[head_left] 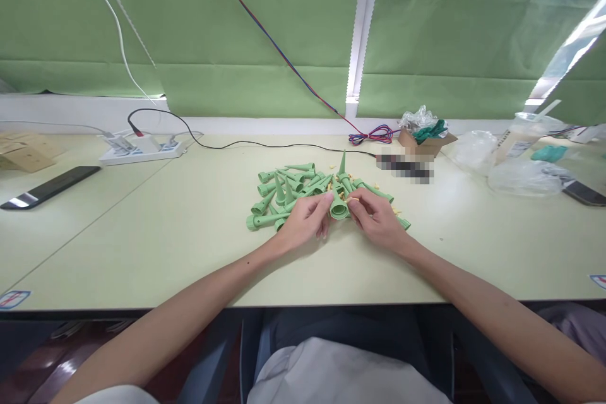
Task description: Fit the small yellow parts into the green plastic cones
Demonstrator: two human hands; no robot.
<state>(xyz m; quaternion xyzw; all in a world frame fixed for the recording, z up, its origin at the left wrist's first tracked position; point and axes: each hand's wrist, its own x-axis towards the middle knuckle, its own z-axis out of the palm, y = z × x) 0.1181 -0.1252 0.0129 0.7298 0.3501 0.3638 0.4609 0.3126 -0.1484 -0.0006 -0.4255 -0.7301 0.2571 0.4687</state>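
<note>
Green plastic cones [279,192] lie heaped on a pale table [142,233] as a person's bare forearms [227,281] reach across its near edge. Pinched between the thumb and fingers of the left hand [305,219], one cone [339,207] is held at the front of the pile, its wide, round end facing the person and its narrow end pointing away. The right hand [377,218] sits close at the cone's other side, thumb and forefinger drawn together; from where I stand, I cannot tell whether they grip one of the small yellow pieces [396,211] scattered among and beside the cones. Several cones stand point up, while others lie on their sides. Behind the pile, a black cable [284,143] crosses the table from a white power strip [165,153] at left, and a coil of red and blue wire [372,137] rests near a small cardboard box [419,145] at right.
</note>
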